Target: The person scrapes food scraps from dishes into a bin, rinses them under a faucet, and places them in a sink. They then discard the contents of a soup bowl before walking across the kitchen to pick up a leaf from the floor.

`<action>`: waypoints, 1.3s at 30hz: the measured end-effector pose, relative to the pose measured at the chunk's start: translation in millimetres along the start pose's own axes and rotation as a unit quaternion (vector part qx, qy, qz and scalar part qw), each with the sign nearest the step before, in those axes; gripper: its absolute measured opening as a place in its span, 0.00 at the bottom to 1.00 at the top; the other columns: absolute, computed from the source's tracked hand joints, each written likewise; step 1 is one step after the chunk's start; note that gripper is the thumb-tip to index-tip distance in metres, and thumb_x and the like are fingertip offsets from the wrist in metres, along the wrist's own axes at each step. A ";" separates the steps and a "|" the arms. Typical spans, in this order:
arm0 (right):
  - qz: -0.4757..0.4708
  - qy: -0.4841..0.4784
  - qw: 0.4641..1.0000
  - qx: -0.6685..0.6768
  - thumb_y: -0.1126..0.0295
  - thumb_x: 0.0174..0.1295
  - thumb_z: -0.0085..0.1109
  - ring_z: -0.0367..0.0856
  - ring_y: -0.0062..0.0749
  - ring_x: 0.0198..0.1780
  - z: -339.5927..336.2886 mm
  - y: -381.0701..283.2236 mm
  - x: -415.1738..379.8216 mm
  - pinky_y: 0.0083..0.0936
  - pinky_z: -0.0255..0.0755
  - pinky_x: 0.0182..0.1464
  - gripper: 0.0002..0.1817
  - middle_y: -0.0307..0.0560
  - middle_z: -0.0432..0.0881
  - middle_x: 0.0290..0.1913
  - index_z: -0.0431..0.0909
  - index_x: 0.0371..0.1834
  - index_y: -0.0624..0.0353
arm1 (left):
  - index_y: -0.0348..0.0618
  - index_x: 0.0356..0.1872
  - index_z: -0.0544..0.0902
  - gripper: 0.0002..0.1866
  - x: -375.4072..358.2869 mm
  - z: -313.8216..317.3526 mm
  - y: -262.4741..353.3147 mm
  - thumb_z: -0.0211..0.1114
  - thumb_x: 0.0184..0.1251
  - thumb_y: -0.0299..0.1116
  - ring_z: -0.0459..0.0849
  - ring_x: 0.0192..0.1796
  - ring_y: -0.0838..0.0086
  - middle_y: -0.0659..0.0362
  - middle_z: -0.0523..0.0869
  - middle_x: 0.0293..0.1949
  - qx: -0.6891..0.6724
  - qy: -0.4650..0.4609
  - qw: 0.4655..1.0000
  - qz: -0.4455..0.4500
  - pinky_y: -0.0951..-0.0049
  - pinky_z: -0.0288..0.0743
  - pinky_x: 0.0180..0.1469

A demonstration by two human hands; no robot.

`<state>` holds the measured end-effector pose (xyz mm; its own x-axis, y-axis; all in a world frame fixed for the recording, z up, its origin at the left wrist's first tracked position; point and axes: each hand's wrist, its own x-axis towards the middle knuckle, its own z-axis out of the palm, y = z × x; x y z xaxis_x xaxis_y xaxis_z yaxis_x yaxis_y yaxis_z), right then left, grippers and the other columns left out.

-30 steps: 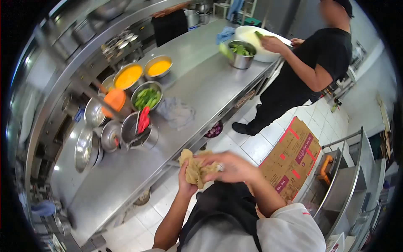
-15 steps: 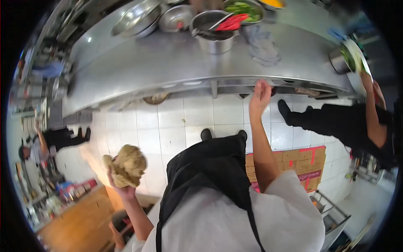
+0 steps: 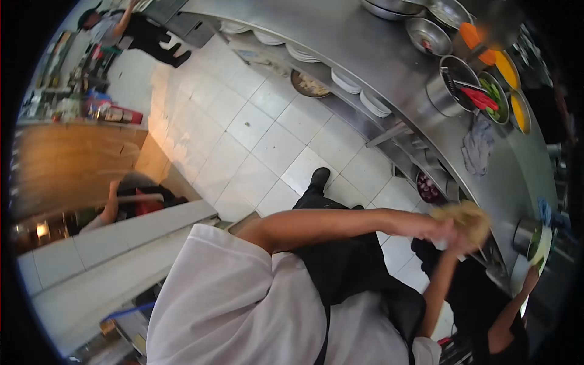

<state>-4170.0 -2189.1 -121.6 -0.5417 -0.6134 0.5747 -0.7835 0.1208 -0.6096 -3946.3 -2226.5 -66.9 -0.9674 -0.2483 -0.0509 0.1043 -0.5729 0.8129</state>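
Observation:
A crumpled tan cloth (image 3: 467,217) is bunched up in front of me at the right, blurred by motion. My left hand (image 3: 443,231) reaches across my body and grips it. From below, my right hand (image 3: 464,244) meets the left one and closes on the cloth's lower side. The fingers of both hands are smeared, so their exact placement is hard to see. The steel counter's edge (image 3: 447,158) runs just beyond the hands.
On the counter stand a steel pot (image 3: 447,100) with red-handled tongs, metal bowls (image 3: 427,35) and a grey rag (image 3: 478,146). Stacked plates (image 3: 374,103) sit on the shelf below. A co-worker's arm (image 3: 514,307) is close on the right; another person (image 3: 143,33) stands far left.
My view has turned to the right. The left hand has carried the tan cloth from my left side across to the right, and the formerly free right hand has come to it.

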 end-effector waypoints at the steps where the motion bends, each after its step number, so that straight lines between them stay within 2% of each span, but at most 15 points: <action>1: 0.016 0.064 0.993 -0.101 0.60 0.56 0.55 0.77 0.30 0.36 -26.7 15.4 32.1 0.27 0.72 0.38 0.16 0.46 0.78 0.35 0.74 0.37 0.64 | 0.39 0.57 0.64 0.26 6.6 3.2 -10.8 0.42 0.66 0.48 0.68 0.56 0.71 0.53 0.71 0.53 -0.073 -0.090 0.990 0.078 0.71 0.57 0.59; 5: -0.117 0.183 0.956 -0.195 0.59 0.55 0.54 0.76 0.34 0.40 -109.4 72.6 224.3 0.30 0.70 0.43 0.17 0.50 0.77 0.38 0.75 0.38 0.63 | 0.39 0.54 0.68 0.21 -41.8 0.5 -24.8 0.51 0.64 0.41 0.70 0.54 0.71 0.55 0.73 0.51 0.094 0.181 0.972 0.120 0.71 0.61 0.57; 8: -0.163 -0.026 0.914 -0.370 0.59 0.54 0.54 0.75 0.37 0.43 -96.2 144.3 288.5 0.32 0.68 0.46 0.17 0.52 0.77 0.40 0.75 0.39 0.62 | 0.38 0.50 0.70 0.19 -118.4 -28.3 -86.8 0.51 0.64 0.40 0.71 0.52 0.72 0.56 0.74 0.49 0.064 0.449 0.891 0.039 0.74 0.63 0.56; 11: -0.257 -0.481 0.773 -0.324 0.58 0.53 0.54 0.74 0.40 0.46 -32.7 196.0 205.6 0.34 0.65 0.50 0.18 0.55 0.76 0.41 0.75 0.39 0.62 | 0.35 0.48 0.72 0.20 -222.6 -46.1 -164.3 0.53 0.62 0.42 0.73 0.49 0.72 0.53 0.77 0.44 0.120 0.643 0.752 -0.085 0.74 0.64 0.53; 13: 0.102 -0.514 0.841 -0.133 0.68 0.45 0.61 0.78 0.38 0.36 -1.0 2.4 47.4 0.28 0.70 0.42 0.10 0.48 0.80 0.31 0.79 0.31 0.58 | 0.36 0.48 0.73 0.21 -288.8 -34.2 -182.3 0.54 0.61 0.43 0.75 0.47 0.72 0.53 0.78 0.43 0.084 0.705 0.689 -0.147 0.74 0.66 0.51; 15: 0.034 -0.619 0.784 -0.029 0.65 0.49 0.60 0.78 0.37 0.40 52.3 24.8 -75.7 0.27 0.69 0.43 0.12 0.50 0.80 0.33 0.78 0.33 0.60 | 0.33 0.44 0.74 0.22 -346.0 -23.3 -212.7 0.56 0.58 0.44 0.77 0.40 0.71 0.52 0.80 0.38 -0.018 0.779 0.615 -0.124 0.74 0.69 0.44; 17: -0.019 -0.744 0.668 0.016 0.60 0.49 0.60 0.77 0.39 0.41 92.9 -49.7 -162.1 0.27 0.68 0.46 0.18 0.54 0.79 0.38 0.77 0.39 0.61 | 0.32 0.43 0.74 0.21 -395.2 -19.6 -242.3 0.56 0.59 0.42 0.78 0.38 0.73 0.52 0.79 0.37 -0.059 0.811 0.574 -0.096 0.76 0.70 0.42; 24: -0.124 -0.784 0.596 0.124 0.59 0.50 0.59 0.76 0.38 0.42 237.7 -313.2 -275.6 0.26 0.68 0.44 0.19 0.54 0.78 0.38 0.76 0.39 0.62 | 0.39 0.49 0.71 0.20 -539.6 -45.2 -274.2 0.53 0.62 0.43 0.77 0.44 0.74 0.57 0.79 0.43 -0.165 0.811 0.560 -0.045 0.78 0.67 0.40; 27: -0.139 -0.814 0.555 0.102 0.59 0.50 0.59 0.77 0.37 0.38 312.2 -369.6 -324.1 0.26 0.69 0.42 0.18 0.53 0.78 0.36 0.76 0.39 0.62 | 0.37 0.43 0.74 0.17 -590.1 -48.2 -268.2 0.53 0.62 0.41 0.77 0.39 0.77 0.59 0.79 0.37 -0.180 0.876 0.446 0.016 0.79 0.68 0.39; 28: -0.104 -0.829 0.540 0.101 0.59 0.50 0.59 0.77 0.35 0.37 342.6 -380.5 -345.7 0.25 0.69 0.40 0.18 0.53 0.79 0.35 0.76 0.39 0.62 | 0.34 0.40 0.75 0.16 -598.2 -44.1 -271.1 0.54 0.62 0.39 0.76 0.36 0.78 0.59 0.79 0.33 -0.205 0.891 0.402 0.046 0.80 0.68 0.39; 31: -0.051 -0.857 0.511 0.044 0.59 0.48 0.60 0.78 0.32 0.33 462.0 -370.4 -437.7 0.25 0.70 0.37 0.17 0.52 0.79 0.30 0.77 0.34 0.62 | 0.39 0.33 0.77 0.14 -613.6 -35.1 -322.1 0.52 0.63 0.40 0.71 0.28 0.83 0.64 0.77 0.26 -0.261 0.866 0.422 -0.059 0.83 0.64 0.30; 34: -0.071 -0.854 0.516 0.023 0.60 0.51 0.58 0.76 0.27 0.25 600.5 -311.2 -557.9 0.25 0.70 0.31 0.14 0.45 0.79 0.24 0.77 0.31 0.60 | 0.40 0.39 0.75 0.14 -598.3 -22.6 -396.5 0.52 0.63 0.41 0.77 0.32 0.80 0.62 0.79 0.31 -0.381 0.837 0.392 -0.041 0.82 0.68 0.32; 37: -0.095 -0.778 0.616 -0.078 0.55 0.42 0.64 0.78 0.35 0.31 717.0 -293.1 -643.1 0.27 0.70 0.36 0.20 0.48 0.79 0.28 0.77 0.30 0.61 | 0.40 0.40 0.75 0.14 -563.3 4.7 -451.5 0.54 0.60 0.39 0.77 0.35 0.75 0.57 0.79 0.34 -0.461 0.821 0.305 -0.142 0.75 0.70 0.35; 38: -0.098 -0.748 0.646 -0.118 0.54 0.41 0.64 0.78 0.38 0.35 773.6 -260.2 -696.9 0.28 0.70 0.39 0.21 0.49 0.79 0.31 0.77 0.31 0.61 | 0.41 0.39 0.76 0.12 -511.8 49.8 -526.4 0.55 0.58 0.37 0.77 0.35 0.75 0.56 0.79 0.36 -0.530 0.813 0.204 -0.128 0.73 0.70 0.36; 39: -0.122 -0.736 0.655 -0.120 0.53 0.41 0.65 0.77 0.38 0.38 800.4 -251.8 -721.8 0.28 0.69 0.41 0.23 0.50 0.79 0.34 0.76 0.33 0.61 | 0.39 0.33 0.77 0.14 -481.5 74.6 -549.7 0.48 0.59 0.38 0.74 0.24 0.80 0.64 0.77 0.24 -0.427 0.814 0.320 -0.228 0.78 0.66 0.26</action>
<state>-3338.0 -2401.6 -819.9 0.3503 -0.7042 -0.6176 -0.9132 -0.1101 -0.3924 -3555.1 -1733.7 -446.0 0.4042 0.3342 -0.8514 0.7361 -0.6714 0.0859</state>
